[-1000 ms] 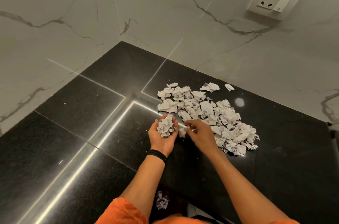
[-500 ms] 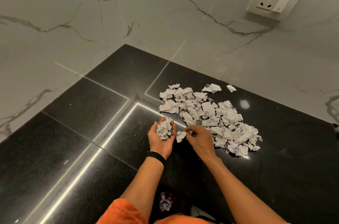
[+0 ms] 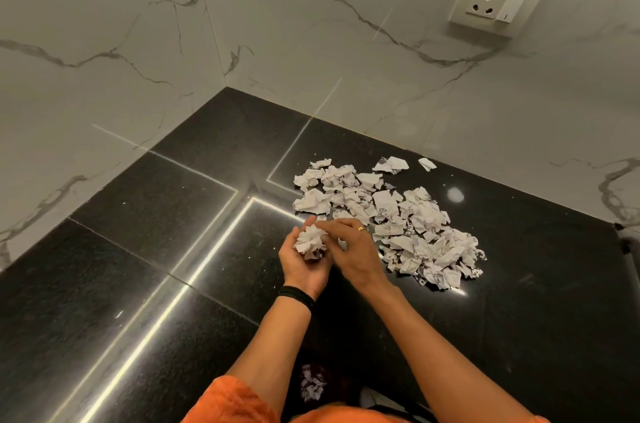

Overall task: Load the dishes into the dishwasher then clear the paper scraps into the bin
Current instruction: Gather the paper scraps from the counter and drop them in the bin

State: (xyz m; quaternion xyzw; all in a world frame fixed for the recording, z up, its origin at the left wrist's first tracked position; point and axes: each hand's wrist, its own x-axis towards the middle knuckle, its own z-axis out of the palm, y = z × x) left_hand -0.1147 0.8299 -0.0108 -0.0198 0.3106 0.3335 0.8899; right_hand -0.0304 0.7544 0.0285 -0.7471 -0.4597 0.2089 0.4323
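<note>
Just beside the scrap pile, on its near side: left hand fingers curl up around a wad of scraps; right hand fingers lie near-straight across it, pressing. Risk: overfull wad sheds loose pieces onto the countertop during carry to the bin.

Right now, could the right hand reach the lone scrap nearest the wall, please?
Probably yes: only the low pile lies between the right hand and the lone scrap, though it is touching the wad in the left hand.
</note>
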